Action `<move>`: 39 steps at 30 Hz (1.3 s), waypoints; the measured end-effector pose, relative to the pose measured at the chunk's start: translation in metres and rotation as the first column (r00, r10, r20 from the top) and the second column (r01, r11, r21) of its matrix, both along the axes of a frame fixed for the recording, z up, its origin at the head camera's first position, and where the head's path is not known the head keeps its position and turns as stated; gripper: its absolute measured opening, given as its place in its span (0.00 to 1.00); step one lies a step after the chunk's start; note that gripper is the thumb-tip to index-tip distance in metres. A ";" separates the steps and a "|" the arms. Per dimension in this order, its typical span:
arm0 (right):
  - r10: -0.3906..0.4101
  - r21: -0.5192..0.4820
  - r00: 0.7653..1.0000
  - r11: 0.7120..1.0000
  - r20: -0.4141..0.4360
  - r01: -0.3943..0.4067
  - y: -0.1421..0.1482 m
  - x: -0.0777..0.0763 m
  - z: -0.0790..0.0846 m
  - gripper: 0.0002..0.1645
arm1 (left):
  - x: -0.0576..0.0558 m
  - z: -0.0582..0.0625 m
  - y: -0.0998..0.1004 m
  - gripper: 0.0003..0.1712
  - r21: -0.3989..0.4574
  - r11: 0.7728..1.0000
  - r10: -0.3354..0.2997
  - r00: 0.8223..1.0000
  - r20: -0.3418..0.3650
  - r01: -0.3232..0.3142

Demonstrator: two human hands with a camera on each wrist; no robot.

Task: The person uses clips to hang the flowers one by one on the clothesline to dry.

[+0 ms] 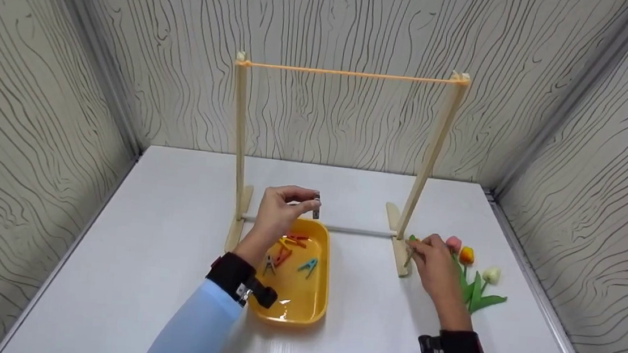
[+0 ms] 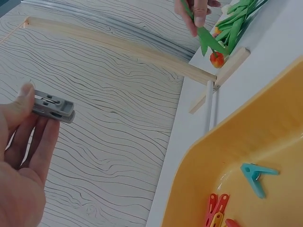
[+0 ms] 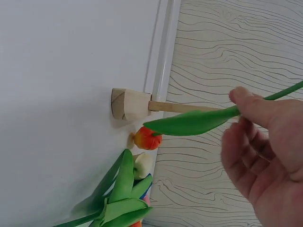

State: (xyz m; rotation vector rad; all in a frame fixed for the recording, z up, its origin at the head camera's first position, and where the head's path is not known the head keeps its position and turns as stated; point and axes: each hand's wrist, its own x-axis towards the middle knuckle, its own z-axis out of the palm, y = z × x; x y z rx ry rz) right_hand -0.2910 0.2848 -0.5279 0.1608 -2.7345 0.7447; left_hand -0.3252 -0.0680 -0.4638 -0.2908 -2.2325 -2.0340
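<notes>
My left hand [image 1: 276, 216] pinches a grey clothespin [image 2: 59, 106] between thumb and fingers, seen from my head just past the far rim of a yellow tray [image 1: 302, 306]. My right hand [image 1: 437, 267] pinches the stem of an orange tulip [image 3: 189, 124], its bloom pointing down near the right foot of a wooden frame [image 1: 241, 136]. More clothespins [image 1: 308, 265] lie in the tray. Beside my right hand, other tulips [image 1: 474, 293] lie on the table [image 1: 174, 215]. An orange string [image 1: 351, 73] spans the frame's top.
</notes>
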 end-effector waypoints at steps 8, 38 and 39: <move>0.017 -0.138 0.974 0.989 -0.227 -0.049 -0.020 -0.014 0.034 0.19 | 0.000 0.021 0.000 0.09 0.024 1.000 0.011 0.998 -0.060 -0.009; 0.202 -0.507 0.934 0.796 -0.294 -0.332 -0.165 -0.076 0.164 0.12 | -0.024 0.177 -0.037 0.10 0.144 0.983 0.165 0.902 -0.399 -0.116; 0.209 -0.517 0.932 0.785 -0.297 -0.341 -0.168 -0.078 0.167 0.12 | -0.025 0.185 -0.041 0.10 0.156 0.981 0.173 0.895 -0.411 -0.118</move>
